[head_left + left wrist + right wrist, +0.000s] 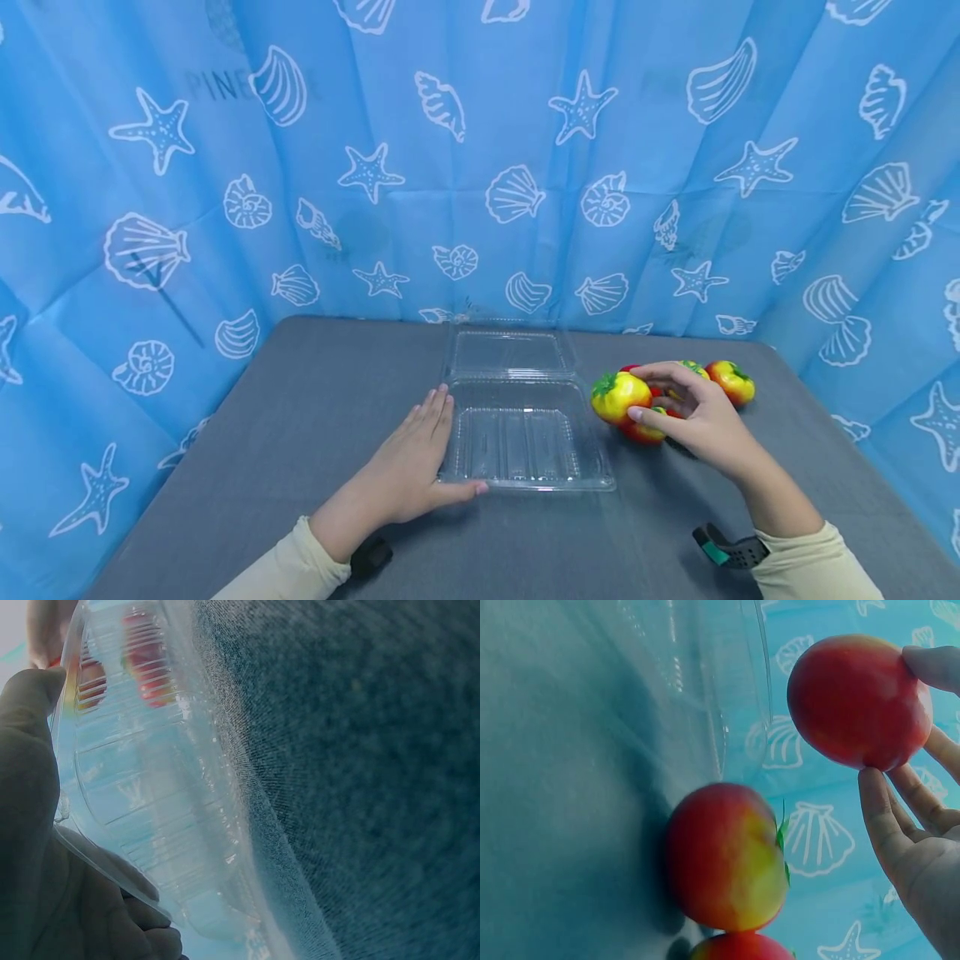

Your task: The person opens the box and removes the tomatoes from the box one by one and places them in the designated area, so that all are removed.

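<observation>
A clear plastic clamshell box (517, 479) lies with its lid (510, 354) folded back on the grey table. My left hand (412, 467) rests against the box's left side, fingers fairly straight, thumb at the front rim. In the left wrist view that thumb (30, 701) touches the rim of the tray. To the right of the box, my right hand (701, 417) pinches a yellow-and-red tomato (621, 397) with a green top between thumb and fingertips. The right wrist view shows this tomato (855, 701) raised off the table, its red underside visible. Another tomato (724, 855) sits below it.
Several more tomatoes are grouped behind and under the right hand, one (731, 383) at the far right. A grey cloth covers the table (315, 417). A blue curtain (465, 167) with white shells and starfish hangs behind it.
</observation>
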Motion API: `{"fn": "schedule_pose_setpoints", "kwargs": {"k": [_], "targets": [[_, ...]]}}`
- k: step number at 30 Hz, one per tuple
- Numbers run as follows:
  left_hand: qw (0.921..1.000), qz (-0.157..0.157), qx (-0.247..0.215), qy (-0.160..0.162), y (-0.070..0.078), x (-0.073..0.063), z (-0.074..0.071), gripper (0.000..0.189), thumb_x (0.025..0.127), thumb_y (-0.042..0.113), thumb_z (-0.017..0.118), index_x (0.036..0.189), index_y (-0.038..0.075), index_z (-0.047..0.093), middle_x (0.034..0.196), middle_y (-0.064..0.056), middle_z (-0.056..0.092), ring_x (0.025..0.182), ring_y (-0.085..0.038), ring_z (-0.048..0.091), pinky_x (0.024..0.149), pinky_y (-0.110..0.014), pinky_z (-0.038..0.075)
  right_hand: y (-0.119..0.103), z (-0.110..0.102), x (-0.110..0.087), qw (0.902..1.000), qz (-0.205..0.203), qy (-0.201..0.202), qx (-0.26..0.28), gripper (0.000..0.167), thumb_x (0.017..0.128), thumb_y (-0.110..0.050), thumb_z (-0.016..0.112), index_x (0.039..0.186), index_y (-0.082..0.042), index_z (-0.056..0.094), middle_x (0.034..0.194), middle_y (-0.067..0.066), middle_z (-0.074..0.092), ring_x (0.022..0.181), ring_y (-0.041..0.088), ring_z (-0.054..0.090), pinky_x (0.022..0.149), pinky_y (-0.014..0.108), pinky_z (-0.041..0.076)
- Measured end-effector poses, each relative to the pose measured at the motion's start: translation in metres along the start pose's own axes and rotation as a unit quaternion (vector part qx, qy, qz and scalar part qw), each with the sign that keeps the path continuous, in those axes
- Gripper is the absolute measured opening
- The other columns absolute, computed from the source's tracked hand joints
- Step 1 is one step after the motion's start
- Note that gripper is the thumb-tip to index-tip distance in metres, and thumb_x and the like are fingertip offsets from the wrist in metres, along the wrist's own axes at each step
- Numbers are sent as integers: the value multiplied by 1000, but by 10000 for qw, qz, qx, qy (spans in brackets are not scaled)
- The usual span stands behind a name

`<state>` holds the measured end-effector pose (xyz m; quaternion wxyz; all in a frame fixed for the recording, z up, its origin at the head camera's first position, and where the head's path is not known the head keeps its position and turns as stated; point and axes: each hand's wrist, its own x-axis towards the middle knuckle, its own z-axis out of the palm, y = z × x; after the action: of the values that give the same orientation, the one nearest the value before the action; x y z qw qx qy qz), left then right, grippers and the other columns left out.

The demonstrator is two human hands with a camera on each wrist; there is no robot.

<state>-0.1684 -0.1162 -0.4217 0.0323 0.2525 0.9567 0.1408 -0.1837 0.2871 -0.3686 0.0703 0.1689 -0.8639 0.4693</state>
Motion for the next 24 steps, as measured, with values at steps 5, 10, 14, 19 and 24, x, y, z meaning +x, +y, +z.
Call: {"fn": "schedule_pose_setpoints", "kwargs": {"k": [5,10,14,19,24], "targets": [[10000,-22,-45,-8,-1,0,2,127,89,94,39,169,-1,14,179,-19,0,167,-35,3,135,-52,14,5,-8,1,9999,120,20,63,47,98,-15,78,140,-6,59,134,1,60,114,0,62,90,13,57],[10000,2,-46,14,-2,0,2,126,89,94,40,169,-1,14,179,-18,0,167,-35,4,135,-52,14,10,-16,0,9995,289,82,42,48,100,-17,77,141,-5,57,137,3,58,114,-2,63,89,11,57],[10000,18,-49,18,-2,0,3,126,89,93,40,169,-1,14,179,-18,-1,167,-36,3,135,-52,14,16,-25,0,9994,288,172,-13,46,99,-16,77,140,-5,58,136,-1,57,115,-3,62,87,11,57],[10000,18,-62,2,-2,0,3,126,89,93,41,169,-1,14,179,-18,-1,167,-35,2,135,-52,13,26,-38,0,9985,364,329,-231,46,99,-16,78,139,-6,59,131,-10,58,112,-2,62,84,12,59],[10000,4,-73,-31,-2,0,2,126,89,92,43,169,0,14,179,-18,-1,167,-33,1,135,-52,13,33,-50,-2,9971,466,439,-407,46,99,-17,77,140,-7,59,129,-13,58,111,0,60,81,13,59]]}}
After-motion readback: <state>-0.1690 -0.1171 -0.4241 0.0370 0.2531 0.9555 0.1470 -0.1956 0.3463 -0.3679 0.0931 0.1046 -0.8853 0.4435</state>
